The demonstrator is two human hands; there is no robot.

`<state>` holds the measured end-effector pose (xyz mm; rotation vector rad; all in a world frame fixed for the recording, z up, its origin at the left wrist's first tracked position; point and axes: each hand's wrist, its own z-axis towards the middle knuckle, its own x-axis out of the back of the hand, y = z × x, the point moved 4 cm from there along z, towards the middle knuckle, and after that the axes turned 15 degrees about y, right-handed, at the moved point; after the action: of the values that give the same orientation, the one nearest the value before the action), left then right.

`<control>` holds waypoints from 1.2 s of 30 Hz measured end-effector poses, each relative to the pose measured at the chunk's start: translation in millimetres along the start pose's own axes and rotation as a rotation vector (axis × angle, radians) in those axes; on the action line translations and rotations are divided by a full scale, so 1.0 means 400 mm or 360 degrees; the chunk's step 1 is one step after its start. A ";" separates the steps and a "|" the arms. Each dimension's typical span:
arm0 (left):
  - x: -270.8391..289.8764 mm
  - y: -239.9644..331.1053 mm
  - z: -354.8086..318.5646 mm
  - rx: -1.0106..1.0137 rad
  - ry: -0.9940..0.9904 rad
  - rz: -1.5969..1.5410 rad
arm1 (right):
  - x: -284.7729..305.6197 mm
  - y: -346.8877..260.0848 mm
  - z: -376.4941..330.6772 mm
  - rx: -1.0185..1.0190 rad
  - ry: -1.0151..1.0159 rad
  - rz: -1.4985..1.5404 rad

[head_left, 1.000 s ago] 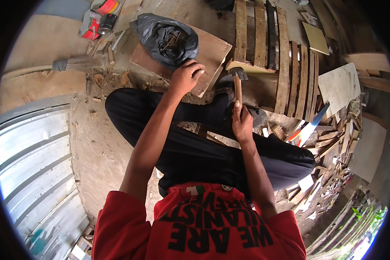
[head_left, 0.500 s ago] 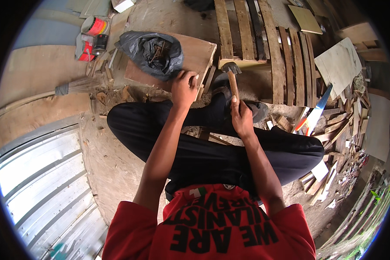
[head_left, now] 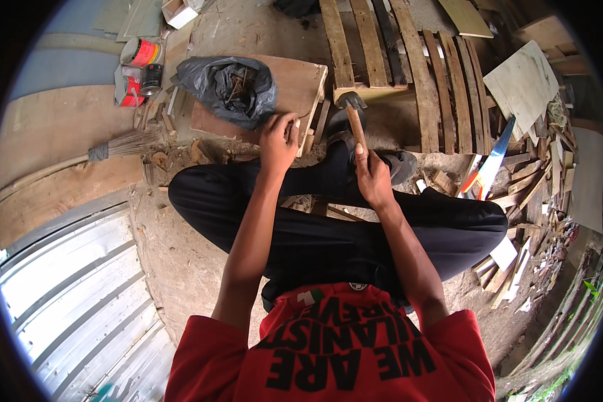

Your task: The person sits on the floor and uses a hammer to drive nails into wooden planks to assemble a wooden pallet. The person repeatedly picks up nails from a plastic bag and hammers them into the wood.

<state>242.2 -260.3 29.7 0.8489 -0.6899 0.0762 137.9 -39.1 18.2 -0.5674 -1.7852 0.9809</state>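
While the person sits cross-legged at the centre of the frame, the right hand (head_left: 374,177) is wrapped tightly round the wooden handle of a hammer (head_left: 352,110), whose dark metal head now points up toward the top middle of the picture, just beside the lower edge of a slatted pallet (head_left: 415,60). A second ago the hammer head sat lower and closer to the hand; it has since risen and tipped away, which reads as a swing being drawn or placed rather than finished. The left hand (head_left: 278,137) has slid a little toward the near edge of a flat wooden board (head_left: 295,84), fingers curled together as if pinching something small against it; whether a nail is between them is too small to tell. On the board, just left of that hand, lies a grey plastic bag (head_left: 231,87) with dark metal bits inside. Farther toward the upper left stand red paint tins (head_left: 139,63), and a straw broom (head_left: 124,142) lies on the ground at left.
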 end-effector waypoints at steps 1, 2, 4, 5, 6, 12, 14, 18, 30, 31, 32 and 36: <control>0.005 0.010 -0.010 -0.0160 0.0009 0.0110 | 0.001 0.004 0.001 -0.0020 -0.0015 0.0020; 0.014 0.024 -0.024 -0.0318 0.0018 0.0222 | 0.005 -0.004 0.000 -0.0041 -0.0033 0.0040; 0.021 0.037 -0.049 -0.0458 -0.0050 0.0394 | 0.007 -0.009 0.001 -0.0062 -0.0056 0.0046; 0.021 0.037 -0.059 -0.0443 -0.0128 0.0453 | 0.007 -0.008 0.002 -0.0065 -0.0060 0.0033; 0.019 0.037 -0.067 -0.0427 -0.0205 0.0512 | 0.006 -0.007 0.002 -0.0068 -0.0063 0.0020; 0.008 0.044 -0.058 -0.0405 -0.0196 0.0573 | -0.003 -0.003 -0.010 -0.0073 -0.0064 0.0031; 0.008 0.047 -0.055 -0.0401 -0.0196 0.0573 | -0.001 -0.018 -0.018 -0.0030 -0.0067 0.0065; -0.001 0.047 -0.051 -0.0431 -0.0158 0.0627 | -0.008 -0.044 -0.034 -0.0024 -0.0125 0.0088; -0.008 0.042 -0.034 -0.0360 0.0018 0.0505 | -0.019 -0.046 -0.038 0.0016 -0.0189 0.0062; -0.009 0.042 -0.028 -0.0347 0.0059 0.0464 | -0.019 -0.042 -0.036 0.0012 -0.0176 0.0052; -0.013 0.039 -0.022 -0.0318 0.0076 0.0465 | -0.020 -0.037 -0.033 0.0010 -0.0161 0.0041; -0.020 0.033 -0.015 -0.0242 0.0146 0.0444 | -0.016 -0.038 -0.029 0.0031 -0.0135 0.0037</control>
<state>234.6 -245.6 31.0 0.5961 -0.7151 0.3080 152.1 -48.1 29.5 -0.5427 -1.8451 1.0512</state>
